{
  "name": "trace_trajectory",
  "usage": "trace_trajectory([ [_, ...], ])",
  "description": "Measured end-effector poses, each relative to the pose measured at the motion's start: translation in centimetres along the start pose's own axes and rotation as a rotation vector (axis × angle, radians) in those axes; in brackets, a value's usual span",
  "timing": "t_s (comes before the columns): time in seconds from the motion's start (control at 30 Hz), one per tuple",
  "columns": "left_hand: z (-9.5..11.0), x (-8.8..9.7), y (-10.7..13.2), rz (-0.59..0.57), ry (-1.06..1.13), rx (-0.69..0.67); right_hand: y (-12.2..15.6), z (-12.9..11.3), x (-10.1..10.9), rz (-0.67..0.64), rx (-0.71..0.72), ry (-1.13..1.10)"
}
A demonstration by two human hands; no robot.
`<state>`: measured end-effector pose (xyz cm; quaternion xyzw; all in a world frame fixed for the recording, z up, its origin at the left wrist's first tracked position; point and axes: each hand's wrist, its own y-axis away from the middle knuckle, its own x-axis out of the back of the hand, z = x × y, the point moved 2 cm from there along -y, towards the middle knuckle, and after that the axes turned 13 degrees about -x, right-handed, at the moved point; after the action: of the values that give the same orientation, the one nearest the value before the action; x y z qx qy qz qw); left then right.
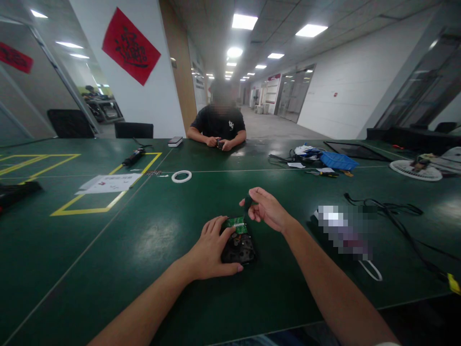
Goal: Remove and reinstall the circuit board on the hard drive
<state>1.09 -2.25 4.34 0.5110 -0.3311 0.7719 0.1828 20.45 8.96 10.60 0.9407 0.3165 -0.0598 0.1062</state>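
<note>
On the green table lies an opened black device point(239, 247) with its insides showing. A green circuit board point(236, 222) with a white strip sits in its far end. My left hand point(212, 247) rests over the left side of the device and grips its edges, thumb along the near edge. Above the far right corner of the board, my right hand point(268, 209) closes its fingers round a screwdriver point(248, 204) with a dark handle. Its thin shaft points down to the board; whether the tip touches a screw is too small to tell.
Right of my arm lies a blurred-out object point(342, 233) beside black cables point(396, 216). Farther off are a white ring point(181, 177), paper sheets point(110, 183), a blue basket point(338, 161) and a white fan grille point(416, 170). A person point(219, 122) sits opposite, holding something small.
</note>
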Motion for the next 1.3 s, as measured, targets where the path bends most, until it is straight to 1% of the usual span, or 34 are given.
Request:
trace_trajectory([
  [0.07, -0.2, 0.1, 0.0, -0.006, 0.009, -0.007, 0.2, -0.3, 0.1, 0.053, 0.088, 0.164],
  [0.17, -0.5, 0.2, 0.0, -0.027, 0.023, -0.015, 0.2, -0.2, 0.2, 0.245, 0.3, 0.395],
  [0.2, -0.6, 0.3, 0.0, -0.038, 0.026, -0.016, 0.1, 0.0, 0.2, 0.303, 0.352, 0.442],
  [0.27, -0.7, 0.5, 0.0, -0.063, 0.032, -0.015, 0.0, 0.7, 0.0, 0.372, 0.406, 0.501],
  [0.37, -0.7, 0.5, 0.0, -0.084, 0.036, -0.007, 0.0, 1.5, -0.1, 0.393, 0.44, 0.549],
  [0.47, -0.3, 0.2, -0.3, -0.077, 0.012, 0.024, 0.1, 1.6, -0.3, 0.387, 0.484, 0.624],
  [0.67, 2.1, -1.4, -1.9, -0.031, -0.141, 0.147, 0.6, 1.3, -0.7, 0.425, 0.596, 0.845],
  [0.8, 3.3, -1.7, -2.6, -0.019, -0.19, 0.258, 0.3, 1.9, -0.4, 0.43, 0.614, 0.888],
  [1.0, 4.5, -1.4, -3.4, -0.004, -0.209, 0.407, 0.0, 2.7, 0.3, 0.578, 0.612, 0.981],
  [1.1, 5.0, -1.6, -4.1, 0.002, -0.209, 0.468, 0.1, 2.6, 0.3, 0.605, 0.652, 1.017],
  [1.2, 5.1, -1.9, -4.4, 0.002, -0.199, 0.486, 0.2, 2.6, 0.2, 0.628, 0.717, 0.992],
  [1.3, 4.8, -1.8, -3.9, -0.002, -0.188, 0.489, 0.2, 2.6, 0.2, 0.669, 0.747, 1.0],
])
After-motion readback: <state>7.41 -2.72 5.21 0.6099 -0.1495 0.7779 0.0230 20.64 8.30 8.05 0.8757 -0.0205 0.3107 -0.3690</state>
